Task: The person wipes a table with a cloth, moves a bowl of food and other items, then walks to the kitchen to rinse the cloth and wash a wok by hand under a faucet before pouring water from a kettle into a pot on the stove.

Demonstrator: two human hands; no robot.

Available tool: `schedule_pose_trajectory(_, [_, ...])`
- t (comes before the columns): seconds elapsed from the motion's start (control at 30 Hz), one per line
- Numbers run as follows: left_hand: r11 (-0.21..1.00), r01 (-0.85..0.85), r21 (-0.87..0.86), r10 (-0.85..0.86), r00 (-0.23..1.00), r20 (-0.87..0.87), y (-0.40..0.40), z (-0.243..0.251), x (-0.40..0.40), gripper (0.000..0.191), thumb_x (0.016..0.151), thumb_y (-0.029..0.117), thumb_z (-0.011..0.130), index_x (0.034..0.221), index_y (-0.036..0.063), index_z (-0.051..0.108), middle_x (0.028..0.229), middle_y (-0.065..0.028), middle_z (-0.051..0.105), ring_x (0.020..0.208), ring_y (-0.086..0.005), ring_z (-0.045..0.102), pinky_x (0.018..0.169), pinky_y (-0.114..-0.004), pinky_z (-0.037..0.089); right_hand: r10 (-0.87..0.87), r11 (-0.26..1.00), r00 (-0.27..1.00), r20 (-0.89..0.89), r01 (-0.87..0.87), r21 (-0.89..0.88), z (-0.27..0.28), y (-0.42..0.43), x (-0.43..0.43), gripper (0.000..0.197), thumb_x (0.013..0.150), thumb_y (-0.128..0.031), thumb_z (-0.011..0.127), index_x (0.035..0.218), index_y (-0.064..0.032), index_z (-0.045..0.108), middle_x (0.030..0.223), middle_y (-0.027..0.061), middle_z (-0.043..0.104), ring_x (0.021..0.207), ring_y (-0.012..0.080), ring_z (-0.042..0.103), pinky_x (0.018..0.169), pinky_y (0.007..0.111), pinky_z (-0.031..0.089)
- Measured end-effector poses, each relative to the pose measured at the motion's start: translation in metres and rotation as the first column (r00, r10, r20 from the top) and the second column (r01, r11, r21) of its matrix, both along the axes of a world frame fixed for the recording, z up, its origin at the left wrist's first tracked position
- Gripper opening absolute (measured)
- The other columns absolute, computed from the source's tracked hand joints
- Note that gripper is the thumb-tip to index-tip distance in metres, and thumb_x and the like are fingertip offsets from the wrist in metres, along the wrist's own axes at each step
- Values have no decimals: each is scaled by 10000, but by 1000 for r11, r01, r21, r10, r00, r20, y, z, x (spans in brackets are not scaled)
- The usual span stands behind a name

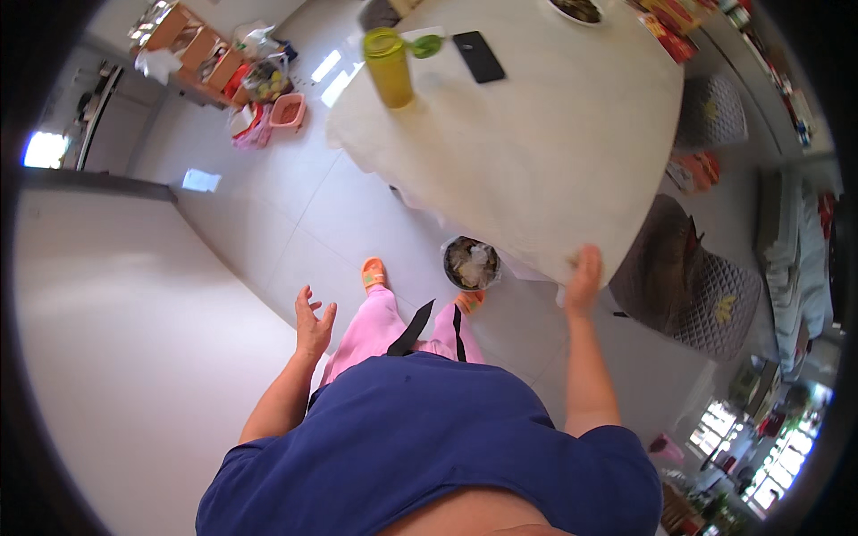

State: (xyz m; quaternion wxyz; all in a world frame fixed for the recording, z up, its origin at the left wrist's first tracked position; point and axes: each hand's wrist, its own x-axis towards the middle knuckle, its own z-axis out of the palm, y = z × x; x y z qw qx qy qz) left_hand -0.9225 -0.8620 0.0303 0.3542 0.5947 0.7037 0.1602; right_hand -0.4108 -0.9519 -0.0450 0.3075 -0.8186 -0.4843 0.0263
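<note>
My right hand (583, 278) is at the near edge of a table covered by a pale cloth (536, 154). Its fingers rest over the rim, and a small brownish bit shows beside them; whether they pinch anything is blurred. To the left, my left hand (314, 325) hangs in the air above the floor with fingers apart, holding nothing. Farther back on the table stand a yellow-green plastic bottle (389, 70) with its green lid (425, 46) beside it, and a black smartphone (478, 57). A lined waste bin (472, 263) with rubbish in it sits below the table edge.
Chairs with quilted grey seat pads (717, 305) stand right of the table, one with a dark garment over it. A white wall (134, 321) borders my left. Back left, a wooden shelf (194, 50), bags and a pink basin (288, 110) crowd the floor.
</note>
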Motion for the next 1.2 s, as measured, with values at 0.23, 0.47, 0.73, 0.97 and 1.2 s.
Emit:
schedule_pose_trajectory(0.23, [975, -207, -83, 208, 978, 12, -15, -28, -118, 678, 796, 211, 640, 1318, -10, 268, 1232, -219, 394, 951, -255, 546, 812, -358, 470, -246, 966, 944, 218, 258, -30, 8, 87, -76, 401, 846, 8, 406, 1245, 34, 429, 1311, 177, 409, 1202, 345, 386, 1003, 414, 324])
schedule_pose_trajectory(0.47, [840, -501, -208, 517, 855, 27, 2, -40, -258, 665, 801, 224, 624, 1317, -15, 280, 1226, -222, 418, 915, -252, 567, 780, -344, 474, 31, 998, 968, 248, -44, 49, 7, 249, -238, 357, 823, -3, 463, 1178, 14, 497, 1253, 172, 473, 1170, 351, 422, 995, 421, 333])
schedule_pose_trajectory(0.73, [631, -739, -238, 751, 658, -51, 1, -21, -352, 616, 816, 257, 604, 1299, 17, 306, 1228, -175, 433, 912, -236, 548, 649, -319, 494, 285, 955, 953, 100, -292, 59, -2, 421, -376, 358, 837, -50, 416, 1177, -4, 517, 1255, 166, 480, 1178, 327, 432, 992, 402, 347])
schedule_pose_trajectory(0.97, [404, -862, -306, 914, 370, 165, 81, -41, -397, 588, 835, 280, 583, 1308, 55, 315, 1276, -157, 410, 1006, -240, 511, 653, -329, 506, -43, 956, -609, -792, -255, 144, 31, 531, -534, 366, 913, -116, 373, 1260, -14, 423, 1266, 159, 476, 1145, 302, 489, 963, 409, 406])
schedule_pose_trajectory(1.2, [479, -827, -294, 871, 407, 273, 266, -3, -498, 489, 862, 281, 552, 1252, 30, 396, 1194, -136, 487, 990, -188, 545, 691, -314, 510, -236, 819, -646, -726, -534, 209, 49, 677, -667, 436, 933, -229, 342, 1266, 51, 381, 1267, 188, 471, 1174, 307, 465, 1002, 433, 368])
